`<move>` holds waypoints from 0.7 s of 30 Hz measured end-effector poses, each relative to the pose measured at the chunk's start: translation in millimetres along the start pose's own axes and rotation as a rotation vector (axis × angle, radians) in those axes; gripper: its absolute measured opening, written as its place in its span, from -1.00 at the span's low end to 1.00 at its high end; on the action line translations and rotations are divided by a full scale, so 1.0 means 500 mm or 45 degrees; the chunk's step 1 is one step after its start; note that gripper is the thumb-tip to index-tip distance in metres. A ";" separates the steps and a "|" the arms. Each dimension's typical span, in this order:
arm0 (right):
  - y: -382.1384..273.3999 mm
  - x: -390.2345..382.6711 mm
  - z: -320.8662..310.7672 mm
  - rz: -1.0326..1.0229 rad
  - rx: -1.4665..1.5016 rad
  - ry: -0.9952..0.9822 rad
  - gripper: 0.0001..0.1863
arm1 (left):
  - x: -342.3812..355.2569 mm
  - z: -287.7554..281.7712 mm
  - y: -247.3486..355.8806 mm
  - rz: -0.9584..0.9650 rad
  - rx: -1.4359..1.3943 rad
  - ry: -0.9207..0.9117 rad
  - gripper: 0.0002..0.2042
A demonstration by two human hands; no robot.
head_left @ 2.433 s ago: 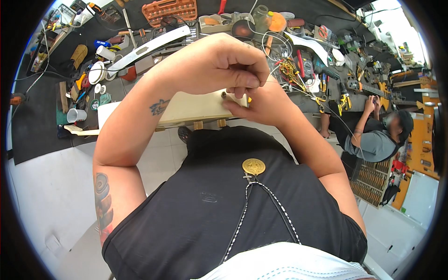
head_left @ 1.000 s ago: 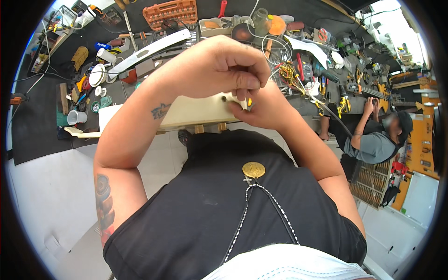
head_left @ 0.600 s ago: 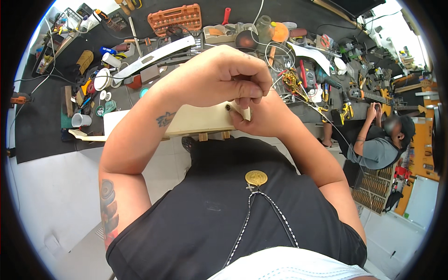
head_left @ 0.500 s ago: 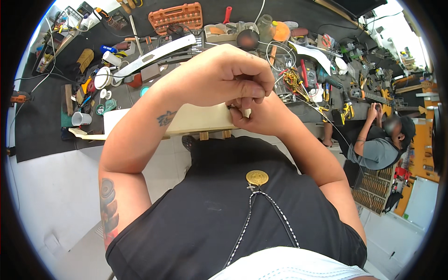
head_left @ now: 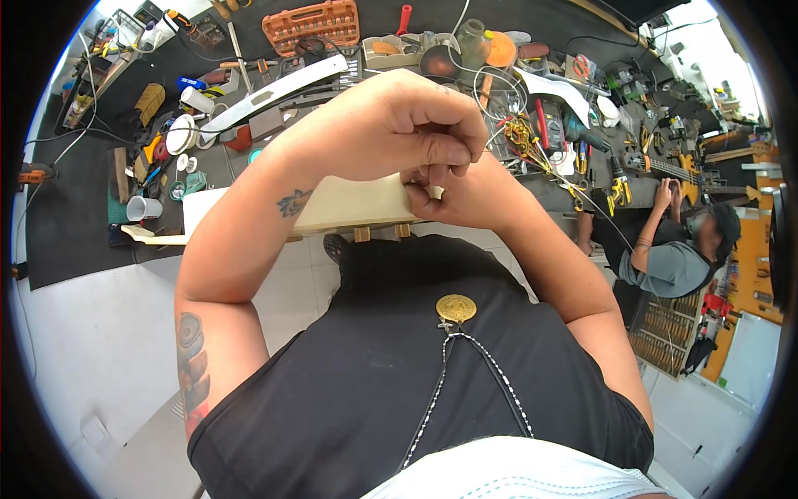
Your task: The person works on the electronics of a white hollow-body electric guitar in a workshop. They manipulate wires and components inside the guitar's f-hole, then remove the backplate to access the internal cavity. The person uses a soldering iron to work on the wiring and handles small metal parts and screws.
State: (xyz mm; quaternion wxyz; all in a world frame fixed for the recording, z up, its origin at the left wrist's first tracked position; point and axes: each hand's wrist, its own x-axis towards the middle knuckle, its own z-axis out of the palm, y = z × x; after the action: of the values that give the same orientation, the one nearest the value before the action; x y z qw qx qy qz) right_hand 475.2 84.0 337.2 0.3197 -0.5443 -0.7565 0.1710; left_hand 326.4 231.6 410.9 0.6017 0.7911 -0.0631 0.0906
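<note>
My left hand (head_left: 416, 125) arches over from the left with its fingers curled and thumb and forefinger pinched together. Just below it, my right hand (head_left: 455, 198) is closed too, its thumb and fingers bent towards the left fingertips. What either pinch holds is too small or hidden to name; a faint thin line shows beside the left fingertips. Both hands are above the right end of a long, pale cream board (head_left: 357, 204), which lies along the bench's near edge and is partly covered by my left forearm.
Across the dark bench (head_left: 75, 241) lie an orange socket case (head_left: 312, 27), a glass jar (head_left: 474, 46), a red multimeter (head_left: 544, 125), coiled wires (head_left: 521, 137) and a yellow-black clamp (head_left: 618, 187). A white cup (head_left: 145, 208) stands at left. Another person (head_left: 677, 258) works at right near a guitar (head_left: 665, 169).
My hands stay pinched close together, with only slight shifts in the fingers. My left hand has risen a little in the picture. The other person has barely moved.
</note>
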 end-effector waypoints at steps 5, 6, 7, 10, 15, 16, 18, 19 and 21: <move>0.001 0.003 0.002 0.015 -0.087 -0.003 -0.82 | -0.001 -0.003 -0.005 0.007 0.014 0.009 -0.99; -0.008 0.003 0.000 0.080 -0.040 -0.019 -0.84 | -0.001 -0.003 -0.006 0.012 0.021 0.012 -0.99; -0.025 0.004 -0.006 0.146 0.007 -0.034 -0.85 | -0.001 -0.002 -0.005 0.002 0.010 0.012 -0.99; -0.022 -0.003 -0.006 0.127 -0.049 -0.034 -0.86 | 0.000 -0.001 -0.001 0.003 -0.002 0.006 -0.99; -0.032 0.001 -0.006 0.226 0.005 -0.019 -0.86 | 0.000 -0.001 -0.001 0.002 0.006 -0.005 -0.99; -0.036 -0.001 -0.001 0.245 0.007 0.009 -0.86 | 0.000 -0.002 -0.001 0.016 0.014 -0.006 -0.99; -0.043 -0.002 0.009 0.310 -0.066 0.024 -0.85 | -0.001 -0.003 -0.003 0.041 0.026 -0.009 -0.98; -0.047 -0.002 0.013 0.354 -0.141 0.012 -0.84 | -0.002 -0.003 -0.004 0.043 0.021 -0.008 -0.98; -0.058 -0.005 0.010 0.403 -0.178 -0.015 -0.83 | -0.004 -0.002 -0.005 0.047 0.014 -0.001 -0.98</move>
State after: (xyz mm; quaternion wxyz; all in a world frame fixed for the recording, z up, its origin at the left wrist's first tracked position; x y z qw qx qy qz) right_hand 451.8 71.8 350.3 0.2456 -0.6765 -0.6733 0.1693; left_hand 324.9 233.2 408.4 0.5957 0.7930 -0.0775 0.1016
